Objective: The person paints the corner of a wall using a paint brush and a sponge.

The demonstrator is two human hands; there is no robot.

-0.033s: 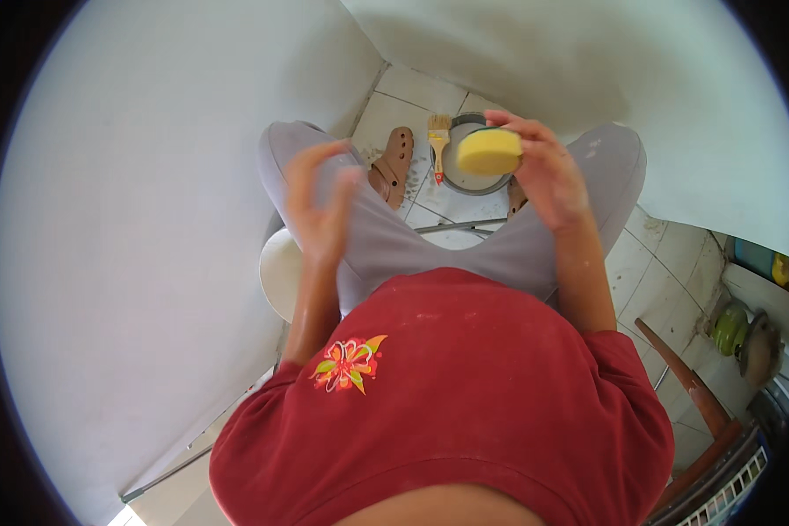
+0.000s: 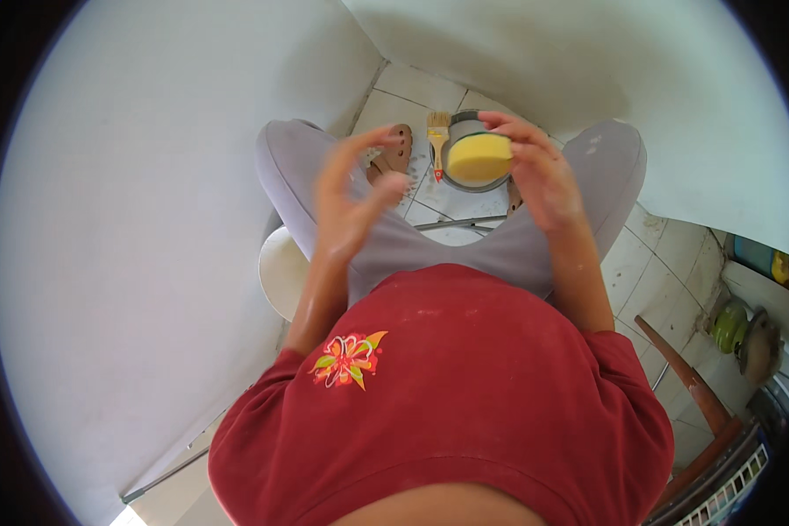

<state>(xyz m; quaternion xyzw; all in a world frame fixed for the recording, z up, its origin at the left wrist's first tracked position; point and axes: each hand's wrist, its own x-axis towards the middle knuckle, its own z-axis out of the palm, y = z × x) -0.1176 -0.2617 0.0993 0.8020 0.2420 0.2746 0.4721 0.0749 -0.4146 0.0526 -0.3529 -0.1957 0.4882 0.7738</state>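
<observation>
Right hand curled around a yellow sponge, gripped by its edges, held above a round metal bowl on the tiled floor. Left hand empty, fingers spread, somewhat blurred. Probably light, soft, compressible, maybe slick if wet; best pinched across the thick sides.

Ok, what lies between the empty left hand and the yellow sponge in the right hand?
In the head view, the left hand and the yellow sponge are apart. Between them, down on the tiled floor, lies a paintbrush beside the round bucket's rim.
</observation>
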